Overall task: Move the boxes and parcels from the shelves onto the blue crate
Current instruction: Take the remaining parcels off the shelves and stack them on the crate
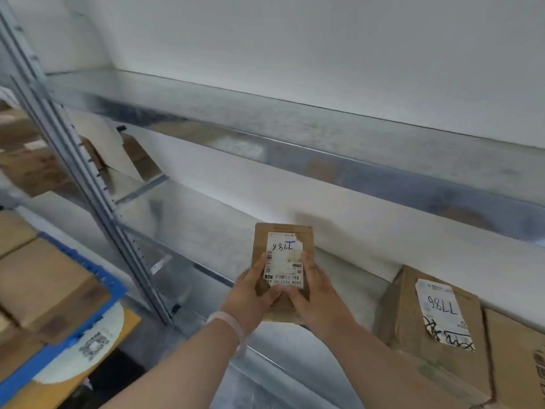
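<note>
— Where is the box (281,261) sitting right now?

— You're holding it in both hands, out in front of the middle shelf (206,231), label up. Your left hand (250,293) is gripping its left edge and your right hand (317,293) its right edge, fingers (306,264) closed around the cardboard. I can't tell whether its far end is touching the shelf or already clear of it.

— How far along am I?

— Partway, I'd judge. The crate (109,284) at your left is already carrying several brown boxes. The top shelf (324,134) is looking bare from here, and the stretch of middle shelf beside your hands too.

— What's left?

— You're still facing a bigger box (436,320) just right of your hands, with another carton (516,364) touching its right side. More boxes (32,160) are sitting in the bay beyond the upright (97,187), though they're blurred. So this one is going leftward to the crate, then those.
</note>
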### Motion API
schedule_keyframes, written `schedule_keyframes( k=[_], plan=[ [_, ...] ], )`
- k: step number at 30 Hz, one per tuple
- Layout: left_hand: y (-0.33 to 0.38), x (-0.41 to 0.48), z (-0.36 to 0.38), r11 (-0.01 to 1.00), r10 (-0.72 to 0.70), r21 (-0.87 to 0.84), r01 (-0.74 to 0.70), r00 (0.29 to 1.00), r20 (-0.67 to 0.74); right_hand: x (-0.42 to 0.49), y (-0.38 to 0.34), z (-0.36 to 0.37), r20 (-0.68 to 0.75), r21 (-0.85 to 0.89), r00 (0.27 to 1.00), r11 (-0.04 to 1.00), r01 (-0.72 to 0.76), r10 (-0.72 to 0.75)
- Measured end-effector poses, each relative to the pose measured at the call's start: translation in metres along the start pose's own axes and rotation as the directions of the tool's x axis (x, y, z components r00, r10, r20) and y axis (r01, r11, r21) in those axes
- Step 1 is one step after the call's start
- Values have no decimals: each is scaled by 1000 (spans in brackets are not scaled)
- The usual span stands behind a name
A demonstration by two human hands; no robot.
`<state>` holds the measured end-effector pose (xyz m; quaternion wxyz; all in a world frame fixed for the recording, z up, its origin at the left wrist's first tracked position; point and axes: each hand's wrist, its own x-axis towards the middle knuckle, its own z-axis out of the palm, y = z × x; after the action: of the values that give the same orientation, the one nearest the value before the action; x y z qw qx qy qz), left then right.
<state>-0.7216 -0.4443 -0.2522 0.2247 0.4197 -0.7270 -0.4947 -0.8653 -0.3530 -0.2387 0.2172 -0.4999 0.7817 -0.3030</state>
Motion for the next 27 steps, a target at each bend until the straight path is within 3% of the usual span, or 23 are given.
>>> schedule_keyframes(
  k=[5, 11, 19, 27],
  plan=[
    [-25, -39, -53, 995, -34, 79, 56, 966, -256, 7, -53, 43, 103, 171, 980, 974, 150, -169],
    [-44, -62, -148, 989, -51, 100, 107, 893, -447, 35, -140, 104, 175, 188, 936, 943, 273, -306],
    [-93, -84, -299, 980, -124, 53, 194, 789, -601, 69, -275, 205, 247, 298, 878, 894, 334, -410],
    [-128, -80, -389, 979, -143, 13, 204, 729, -669, 92, -348, 276, 246, 393, 887, 877, 278, -391]
  ],
)
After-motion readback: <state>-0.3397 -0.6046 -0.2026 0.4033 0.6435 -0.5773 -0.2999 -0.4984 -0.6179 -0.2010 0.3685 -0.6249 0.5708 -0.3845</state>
